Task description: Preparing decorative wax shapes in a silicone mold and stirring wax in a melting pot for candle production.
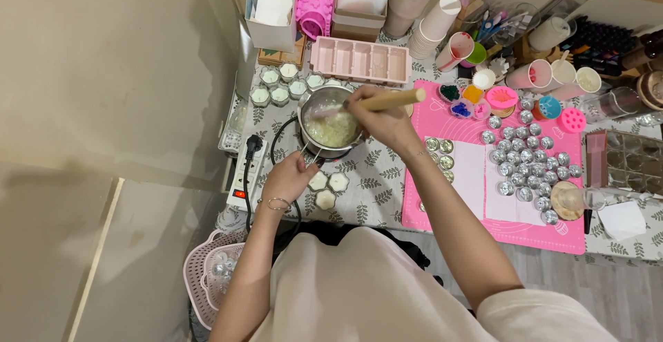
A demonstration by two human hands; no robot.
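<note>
**Stirring a small pot on a crowded surface**

The right hand [384, 121] grips a wooden-handled spatula [387, 100], its blade down in the pale contents of a small steel pot [333, 126]. The left hand [290, 176] closes around the pot's handle just below it. White moulded pieces [328, 186] lie beside that hand; a pink mat [476, 169] sits to the right.

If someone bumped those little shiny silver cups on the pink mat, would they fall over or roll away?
The silver cups look like thin, empty metal, so they are probably very light and would slide easily. They look short and wide, so tipping seems unlikely. On the flat pink mat, a knocked-over one might roll, being round.
</note>
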